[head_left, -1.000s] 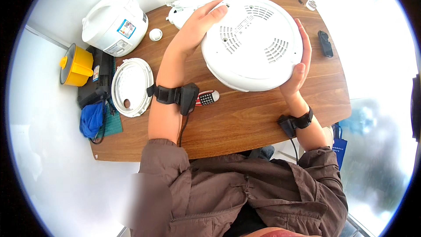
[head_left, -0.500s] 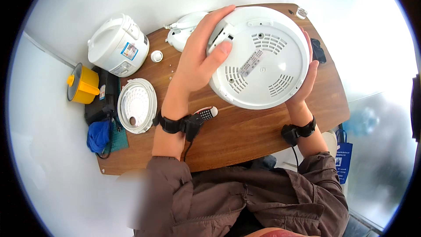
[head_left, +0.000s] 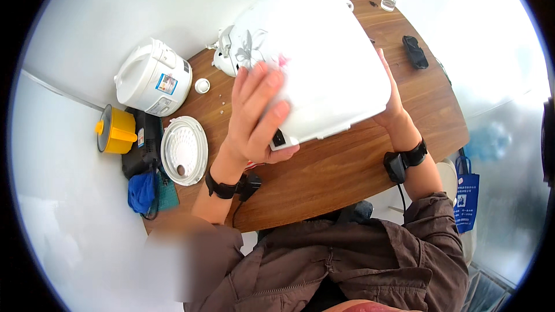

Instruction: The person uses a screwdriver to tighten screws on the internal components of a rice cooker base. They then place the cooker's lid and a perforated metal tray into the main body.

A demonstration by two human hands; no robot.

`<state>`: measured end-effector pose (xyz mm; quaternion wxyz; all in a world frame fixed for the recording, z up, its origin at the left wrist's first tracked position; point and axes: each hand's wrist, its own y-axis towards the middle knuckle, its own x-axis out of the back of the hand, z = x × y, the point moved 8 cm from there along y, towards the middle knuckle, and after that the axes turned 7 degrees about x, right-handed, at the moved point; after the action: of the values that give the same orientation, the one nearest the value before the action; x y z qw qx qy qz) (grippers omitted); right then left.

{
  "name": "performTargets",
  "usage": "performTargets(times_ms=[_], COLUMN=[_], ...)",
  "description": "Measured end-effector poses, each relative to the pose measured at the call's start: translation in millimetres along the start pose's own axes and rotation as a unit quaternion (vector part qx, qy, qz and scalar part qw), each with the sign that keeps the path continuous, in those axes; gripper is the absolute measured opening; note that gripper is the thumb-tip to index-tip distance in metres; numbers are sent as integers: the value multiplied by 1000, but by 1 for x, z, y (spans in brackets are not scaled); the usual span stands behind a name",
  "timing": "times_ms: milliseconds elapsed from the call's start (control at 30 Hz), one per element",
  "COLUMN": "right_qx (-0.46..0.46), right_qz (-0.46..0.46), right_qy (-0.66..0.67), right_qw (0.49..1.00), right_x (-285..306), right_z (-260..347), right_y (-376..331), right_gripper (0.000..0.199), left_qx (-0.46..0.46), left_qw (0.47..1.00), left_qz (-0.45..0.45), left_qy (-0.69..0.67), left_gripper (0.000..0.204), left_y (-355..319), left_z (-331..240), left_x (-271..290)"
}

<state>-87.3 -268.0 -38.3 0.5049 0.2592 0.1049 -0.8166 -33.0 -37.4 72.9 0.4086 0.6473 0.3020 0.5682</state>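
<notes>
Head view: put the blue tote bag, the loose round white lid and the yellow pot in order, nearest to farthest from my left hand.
From your left hand:
1. Loose round white lid: just to its left, on the table.
2. Yellow pot: farther left, past the lid.
3. Blue tote bag: far right, beyond the table's edge.

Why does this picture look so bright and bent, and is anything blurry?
Head view: strong light whitens the right wall and much of the white body; head view again: the fisheye lens bends the table and blackens the corners; there too, the left hand looks slightly blurred and the left sleeve is partly smeared.
</notes>
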Motion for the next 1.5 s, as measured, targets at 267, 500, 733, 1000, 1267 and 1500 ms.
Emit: performTargets(times_ms=[267, 500, 733, 1000, 1267, 1500], right_qx=[-15, 46, 229, 292, 296, 333], right_qz=[79, 132, 23, -41, -87, -119], right_qy=[79, 59, -150, -258, -316, -441], right_qw=[994, 988, 961, 920, 897, 825], right_x=[3, 50, 61, 73, 40, 29], right_z=[-20, -35, -23, -23, 2, 15], right_y=[2, 2, -5, 10, 11, 11], right_gripper=[86, 88, 68, 31, 34, 27], left_qx=[-16, 475, 518, 380, 539, 534], left_qw=[999, 807, 749, 848, 771, 798], left_qz=[-21, 19, 44, 69, 129, 147], left_qy=[22, -350, -412, -364, -314, -239], left_gripper=[80, 153, 145, 128, 156, 157], left_y=[-36, -95, -127, -126, -121, -99], left_z=[-4, 41, 43, 43, 49, 47], left_x=[3, -33, -46, -50, -67, -58])
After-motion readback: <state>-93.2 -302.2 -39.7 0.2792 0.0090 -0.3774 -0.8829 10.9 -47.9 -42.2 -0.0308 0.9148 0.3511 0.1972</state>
